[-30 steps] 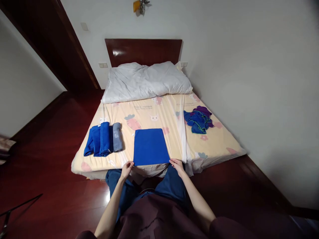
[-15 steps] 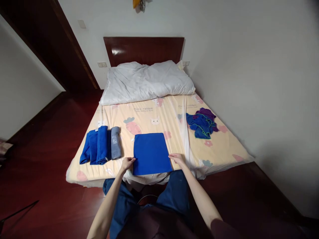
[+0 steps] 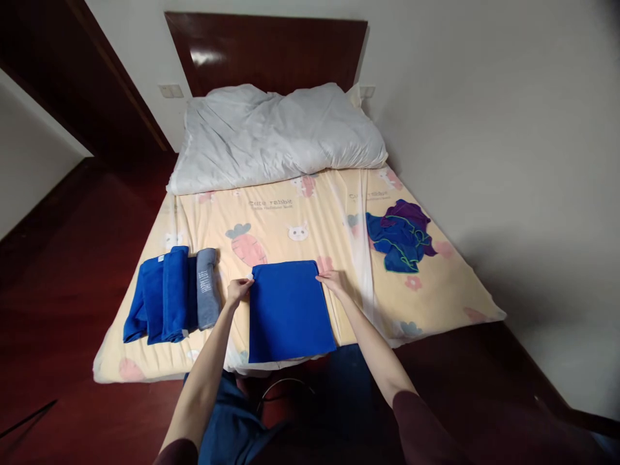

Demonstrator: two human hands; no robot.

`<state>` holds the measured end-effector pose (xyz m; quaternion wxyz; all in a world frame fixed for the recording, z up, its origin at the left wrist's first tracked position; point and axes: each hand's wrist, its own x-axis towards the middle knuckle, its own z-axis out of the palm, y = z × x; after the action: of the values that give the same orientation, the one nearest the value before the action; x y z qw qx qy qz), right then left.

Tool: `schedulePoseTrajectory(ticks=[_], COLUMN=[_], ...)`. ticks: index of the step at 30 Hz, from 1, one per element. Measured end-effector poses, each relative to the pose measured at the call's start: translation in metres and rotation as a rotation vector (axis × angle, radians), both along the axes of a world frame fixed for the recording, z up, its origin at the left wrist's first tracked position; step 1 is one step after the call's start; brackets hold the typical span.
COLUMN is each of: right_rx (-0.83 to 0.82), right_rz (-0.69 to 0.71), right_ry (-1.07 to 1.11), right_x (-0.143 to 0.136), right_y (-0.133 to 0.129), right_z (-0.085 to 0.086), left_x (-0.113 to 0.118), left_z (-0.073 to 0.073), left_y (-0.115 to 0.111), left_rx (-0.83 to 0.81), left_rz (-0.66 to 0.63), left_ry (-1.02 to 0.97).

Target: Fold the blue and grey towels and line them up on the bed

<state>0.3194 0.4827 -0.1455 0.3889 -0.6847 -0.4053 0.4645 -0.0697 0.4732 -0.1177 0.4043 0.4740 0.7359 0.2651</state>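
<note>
A flat blue towel (image 3: 289, 313) lies squared up at the near edge of the bed, with a small white tag by its far left corner. My left hand (image 3: 239, 290) pinches its left edge close to that corner. At the far right corner, the fingers of my right hand (image 3: 331, 281) are closed on the other edge. To the left are several folded blue towels (image 3: 165, 294) set side by side, next to a rolled grey towel (image 3: 208, 289) with white lettering.
A loose heap of blue and purple cloths (image 3: 404, 236) with green edging lies on the right of the bed (image 3: 300, 213). A crumpled white quilt (image 3: 281, 132) stretches across the far end, before a dark wooden headboard (image 3: 271, 51). A wall runs along the right.
Both my hands have slid away from me along the towel's side edges, from near the middle to the far corners. The view has come closer and tilted down.
</note>
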Motion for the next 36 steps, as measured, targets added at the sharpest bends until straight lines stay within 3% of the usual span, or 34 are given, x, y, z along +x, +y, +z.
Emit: schedulePoseTrajectory(ticks=[7, 11, 20, 25, 30, 36], right_rx=[0.059, 0.101, 0.128, 0.125, 0.119, 0.052], right_rz=[-0.013, -0.009, -0.012, 0.010, 0.063, 0.185], right_ry=[-0.068, -0.120, -0.228, -0.313, -0.346, -0.232], right_x=[-0.008, -0.008, -0.005, -0.010, -0.011, -0.006], right_y=[0.048, 0.055, 0.066, 0.068, 0.072, 0.079], right_z=[-0.017, -0.019, -0.017, -0.018, -0.019, -0.016], left_x=[0.003, 0.005, 0.007, 0.011, 0.015, 0.016], left_z=[-0.010, -0.012, -0.009, -0.012, -0.009, 0.002], left_y=[0.042, 0.051, 0.063, 0.065, 0.072, 0.082], left_rx=[0.053, 0.140, 0.164, 0.153, 0.212, 0.176], left_rz=[0.081, 0.053, 0.011, -0.082, -0.346, -0.458], left_ry=[-0.049, -0.032, 0.146, 0.285, 0.412, 0.321])
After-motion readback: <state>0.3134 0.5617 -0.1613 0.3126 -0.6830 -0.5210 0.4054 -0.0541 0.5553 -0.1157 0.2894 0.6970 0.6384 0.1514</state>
